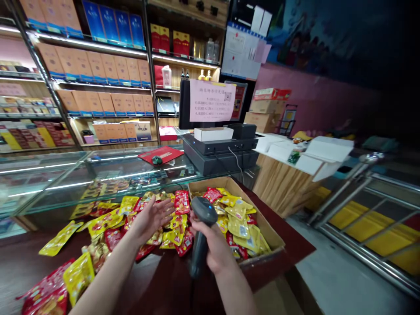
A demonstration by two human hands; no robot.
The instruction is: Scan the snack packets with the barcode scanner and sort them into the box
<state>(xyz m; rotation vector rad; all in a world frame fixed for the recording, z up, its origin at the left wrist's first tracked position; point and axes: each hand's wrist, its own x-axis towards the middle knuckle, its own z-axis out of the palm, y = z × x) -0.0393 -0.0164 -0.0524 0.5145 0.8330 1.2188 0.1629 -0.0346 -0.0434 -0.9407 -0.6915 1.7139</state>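
My right hand [213, 243] is wrapped round the handle of a dark grey barcode scanner [203, 214], which is held upright with a small blue light on its head. My left hand [154, 218] is open, fingers stretched toward the scanner, over a heap of small snack packets. Yellow packets [105, 223] and red packets [181, 202] make up this heap on the dark red counter [154, 284]. Just right of the scanner, an open cardboard box [274, 236] holds several more yellow and red packets.
Behind the heap is a glass display case [65, 175] with a red folder [160, 155] on top. A monitor [185, 105] with a paper sign stands behind the box, above a cash drawer [216, 162]. Metal railing [361, 210] runs at the right; boxed goods [98, 65] fill the shelves.
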